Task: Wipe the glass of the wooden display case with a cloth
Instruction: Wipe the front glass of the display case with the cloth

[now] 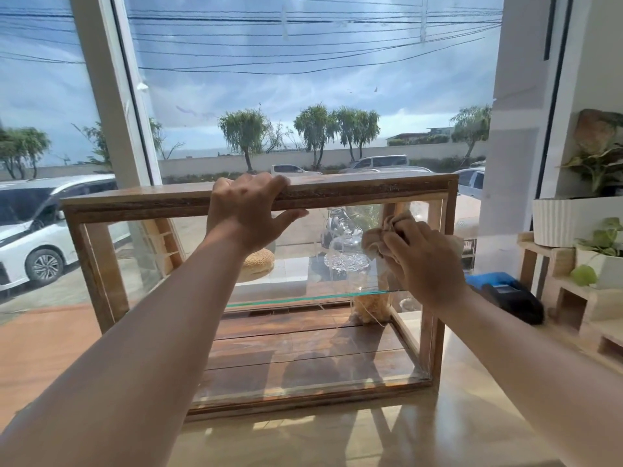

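A wooden display case with glass sides stands on a light wooden counter in front of a large window. My left hand grips the case's top front rail, fingers over the top and thumb below. My right hand presses a crumpled tan cloth against the front glass near its upper right corner. Inside the case a glass shelf crosses the middle. A bagged food item stands on the wooden floor at the right.
A round bun and a clear glass dome show through the case. To the right sit a black and blue card terminal, wooden risers and potted plants. The counter runs toward me. Parked cars are outside.
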Demonstrator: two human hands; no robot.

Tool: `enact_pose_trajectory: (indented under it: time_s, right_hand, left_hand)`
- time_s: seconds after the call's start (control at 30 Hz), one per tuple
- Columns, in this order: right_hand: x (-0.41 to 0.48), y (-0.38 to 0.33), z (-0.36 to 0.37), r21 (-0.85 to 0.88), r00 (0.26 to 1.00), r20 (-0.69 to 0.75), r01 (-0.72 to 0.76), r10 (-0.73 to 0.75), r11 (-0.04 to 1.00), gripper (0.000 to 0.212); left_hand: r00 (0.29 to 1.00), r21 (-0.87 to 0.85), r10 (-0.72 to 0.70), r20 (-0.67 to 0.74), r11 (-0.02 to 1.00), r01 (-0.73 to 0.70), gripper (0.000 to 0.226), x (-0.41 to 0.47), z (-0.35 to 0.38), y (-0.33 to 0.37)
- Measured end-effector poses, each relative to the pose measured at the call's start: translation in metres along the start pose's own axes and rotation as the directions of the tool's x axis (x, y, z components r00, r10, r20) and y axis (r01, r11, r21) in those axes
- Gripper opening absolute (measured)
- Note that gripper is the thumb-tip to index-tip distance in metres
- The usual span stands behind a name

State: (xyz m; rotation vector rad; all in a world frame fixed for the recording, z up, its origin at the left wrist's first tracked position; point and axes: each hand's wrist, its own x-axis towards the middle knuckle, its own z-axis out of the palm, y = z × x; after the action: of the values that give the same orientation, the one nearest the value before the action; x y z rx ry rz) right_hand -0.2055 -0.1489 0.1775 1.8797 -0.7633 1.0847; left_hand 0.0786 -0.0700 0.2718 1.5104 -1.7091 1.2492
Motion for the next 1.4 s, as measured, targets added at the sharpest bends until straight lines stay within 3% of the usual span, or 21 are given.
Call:
enact_pose_trajectory:
  time_s: [0.13, 0.23, 0.37, 0.43, 0.57, 0.7, 0.9, 1.03, 1.2, 1.3, 1.4]
  right_hand:
    - [0.005, 0.01, -0.002, 0.03, 0.98, -0.067, -0.188, 0.189, 0.982, 0.024]
    - [-0.024, 0.009, -0.001, 0.016, 0.966, -0.017, -0.258, 0.258, 0.966, 0.026]
    - [-0.027, -0.004, 0.0, 0.007, 0.998, 0.059, 0.029, -0.029, 1.0, 0.024]
    - [-0.004, -0.007, 0.0, 0.03, 0.995, 0.045, 0.089, -0.091, 0.996, 0.021]
    - [0.018, 0.002, -0.003, 0.013, 0.996, -0.05, -0.073, 0.073, 0.997, 0.026]
    - [-0.023, -0.003, -0.001, 0.045, 0.946, -0.02, -0.321, 0.322, 0.946, 0.029]
    - [-0.017, -0.027, 0.008, 0.025, 0.998, 0.05, 0.04, -0.042, 0.999, 0.024]
    - [0.019, -0.007, 0.005, -0.028, 1.0, -0.009, 0.018, -0.019, 0.999, 0.029]
    - [-0.02, 0.018, 0.004, -0.082, 0.998, 0.009, -0.069, 0.07, 0.994, 0.045]
    - [-0.034, 0.007, 0.012, -0.067, 0.997, 0.078, 0.032, -0.027, 0.997, 0.049]
    - [-0.01, -0.003, 0.015, -0.045, 0.986, 0.054, 0.162, -0.159, 0.986, 0.046]
  left_hand:
    - [1.0, -0.01, 0.005, -0.008, 1.0, -0.005, 0.055, 0.0, -0.002, 0.0]
    - [1.0, -0.007, 0.005, 0.002, 1.0, -0.005, 0.056, 0.001, -0.001, 0.0]
    - [1.0, -0.008, 0.007, 0.007, 1.0, -0.007, 0.055, 0.0, -0.001, 0.0]
    - [1.0, -0.009, 0.004, 0.008, 1.0, -0.004, 0.054, 0.0, -0.001, -0.001]
    - [1.0, -0.007, 0.007, 0.005, 1.0, -0.007, 0.052, 0.001, -0.001, -0.001]
    - [1.0, -0.004, 0.011, 0.002, 1.0, -0.011, 0.054, 0.001, 0.0, -0.002]
    - [1.0, -0.004, 0.022, 0.009, 1.0, -0.022, 0.055, 0.001, 0.0, -0.004]
    - [1.0, -0.01, 0.016, 0.027, 1.0, -0.016, 0.055, 0.0, -0.001, -0.005]
    - [1.0, -0.009, 0.014, 0.022, 1.0, -0.014, 0.055, 0.0, -0.001, -0.005]
    - [1.0, -0.006, 0.014, 0.023, 1.0, -0.014, 0.054, 0.0, -0.002, -0.005]
    - [0.999, -0.013, 0.005, 0.035, 1.0, -0.005, 0.054, 0.0, -0.003, -0.004]
